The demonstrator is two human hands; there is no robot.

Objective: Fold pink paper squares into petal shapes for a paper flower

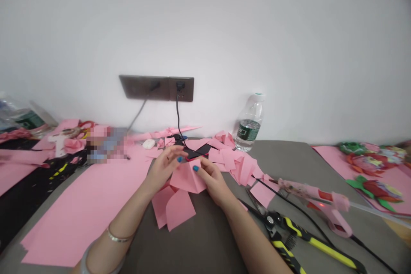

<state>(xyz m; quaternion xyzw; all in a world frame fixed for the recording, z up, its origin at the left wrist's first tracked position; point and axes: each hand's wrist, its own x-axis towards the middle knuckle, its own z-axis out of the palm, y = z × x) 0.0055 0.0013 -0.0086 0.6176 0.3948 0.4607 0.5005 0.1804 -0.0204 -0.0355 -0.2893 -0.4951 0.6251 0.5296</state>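
A creased pink paper square (188, 181) is held up between my two hands over the grey table. My left hand (167, 166) has its thumb and fingers closed near the paper's upper left; whether it pinches the edge is hard to tell. With thumb in front and fingers behind, my right hand (210, 177) grips the upper right edge. Below the held piece, more pink paper pieces (180, 209) lie on the table. A dark object with a red edge (202, 153) shows just behind my hands.
Large pink sheets (93, 205) spread at left. Pink scraps (239, 165), a water bottle (249, 126), a pink glue gun (327, 203) with a cord, and yellow-black pliers (289, 229) are at right. Paper flowers (379, 190) lie far right. Cables hang from a wall socket (181, 90).
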